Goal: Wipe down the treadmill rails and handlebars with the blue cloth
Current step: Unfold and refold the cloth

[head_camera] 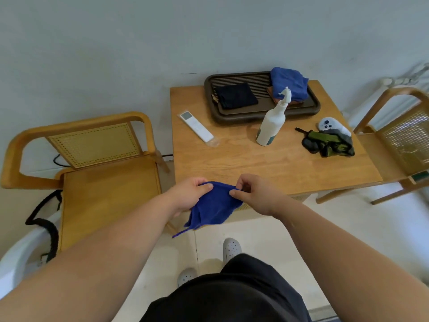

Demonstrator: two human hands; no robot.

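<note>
Partly hidden and cut-off things around a wooden bench.

The top edge of the blue cloth disappears into the left grip and right grip; the left grip's fingers are hidden behind it. Grips and cloth cover part of the bench's near edge. The right-hand chair is cut off by the picture's edge, as is an unidentifiable white curved object at lower left. A brown item on the tray lies mostly under a folded blue cloth. A dark green bundle hides the lower part of a white controller. Markings on the remote and spray bottle are too small to read.
</note>
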